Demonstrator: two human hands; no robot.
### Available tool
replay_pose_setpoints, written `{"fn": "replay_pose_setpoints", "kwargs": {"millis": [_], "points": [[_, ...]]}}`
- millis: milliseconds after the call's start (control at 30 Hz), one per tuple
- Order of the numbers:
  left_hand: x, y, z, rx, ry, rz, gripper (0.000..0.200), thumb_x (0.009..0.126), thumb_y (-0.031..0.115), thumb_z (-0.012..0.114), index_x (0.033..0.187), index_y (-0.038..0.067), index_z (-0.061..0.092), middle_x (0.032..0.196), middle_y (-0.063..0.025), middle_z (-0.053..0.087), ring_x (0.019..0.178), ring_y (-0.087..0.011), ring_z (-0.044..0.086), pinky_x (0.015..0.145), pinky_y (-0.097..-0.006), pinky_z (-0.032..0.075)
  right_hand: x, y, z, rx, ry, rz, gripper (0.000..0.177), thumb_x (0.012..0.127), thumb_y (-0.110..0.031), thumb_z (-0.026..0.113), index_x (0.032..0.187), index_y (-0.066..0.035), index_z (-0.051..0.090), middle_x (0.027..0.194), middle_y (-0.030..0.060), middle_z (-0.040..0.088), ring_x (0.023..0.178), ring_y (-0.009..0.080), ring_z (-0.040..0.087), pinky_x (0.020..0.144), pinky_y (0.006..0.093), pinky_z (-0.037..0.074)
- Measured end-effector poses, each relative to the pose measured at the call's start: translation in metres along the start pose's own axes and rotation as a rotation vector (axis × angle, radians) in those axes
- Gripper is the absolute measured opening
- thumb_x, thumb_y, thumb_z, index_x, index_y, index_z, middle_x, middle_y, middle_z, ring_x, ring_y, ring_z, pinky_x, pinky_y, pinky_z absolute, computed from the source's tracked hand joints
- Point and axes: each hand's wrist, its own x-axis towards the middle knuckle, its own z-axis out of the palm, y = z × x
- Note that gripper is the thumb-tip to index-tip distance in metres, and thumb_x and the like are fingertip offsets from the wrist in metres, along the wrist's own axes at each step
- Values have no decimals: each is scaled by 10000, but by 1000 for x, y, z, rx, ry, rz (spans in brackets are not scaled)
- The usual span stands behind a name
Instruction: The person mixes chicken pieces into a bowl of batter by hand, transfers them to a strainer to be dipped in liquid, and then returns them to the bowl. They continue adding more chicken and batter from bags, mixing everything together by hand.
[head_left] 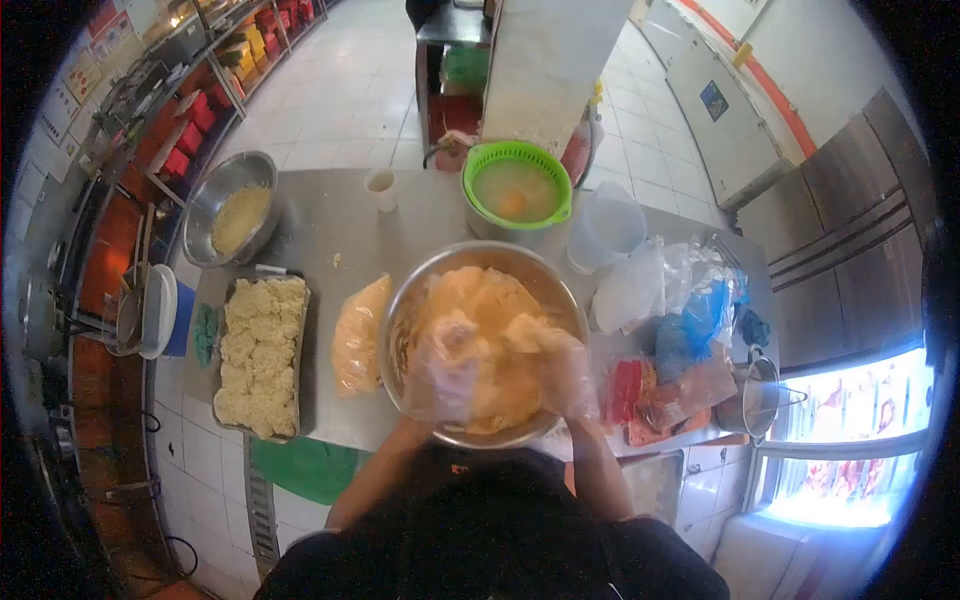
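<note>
A large steel bowl [578,300] holds pale orange breading powder [490,290] with coated lumps in it. My left hand [445,375], in a loose clear plastic glove, is down in the left side of the bowl. Opposite it, my right hand [562,375], gloved the same way, reaches in over the right rim. Powder and motion blur cover the fingers of both hands, so whatever they grip is hidden. Left of the bowl lies a clear plastic bag of orange powder [360,335].
A tray of pale breaded pieces [262,355] and a steel bowl of crumbs [240,215] stand left. Behind are a white cup [381,190], a green colander [517,150] in liquid and a clear bucket [607,228]. Plastic bags [660,285] and a pot [750,400] are right.
</note>
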Motion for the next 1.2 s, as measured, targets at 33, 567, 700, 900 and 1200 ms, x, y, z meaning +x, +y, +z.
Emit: {"fn": "replay_pose_setpoints", "kwargs": {"millis": [33,567,700,900,1200], "points": [[-3,-28,-17,91,-4,-3,221,974,58,715,1194,61,697,1155,-99,653,1000,-209,694,853,-370,588,-4,11,-4,-90,-155,-37,338,868,-46,703,1200,-74,761,976,140,774,911,270,753,809,399,586],[4,-120,-57,1345,-580,388,366,712,211,643,882,-111,680,914,-252,653,907,-379,645,804,-482,523,105,-83,-74,100,76,-118,126,918,-18,652,943,-76,761,827,100,766,775,186,749,720,326,567],[13,-117,-68,1094,-620,512,146,718,216,680,709,70,672,745,-111,605,791,-315,609,722,-443,498,201,-65,-67,127,116,-201,60,871,-88,719,888,-79,775,830,103,771,782,210,755,726,338,574],[25,-107,-67,1297,-669,501,127,717,202,693,593,184,672,619,-35,595,750,-263,627,703,-431,510,302,-25,-14,-207,71,-88,122,844,-188,753,908,-103,814,921,127,788,874,269,759,814,378,582],[40,-156,-72,1210,-932,185,91,747,180,713,782,108,758,807,-120,726,782,-310,691,734,-446,553,171,-4,23,70,82,-85,206,935,-138,637,1095,-62,742,1069,218,728,987,408,701,885,467,563]]}}
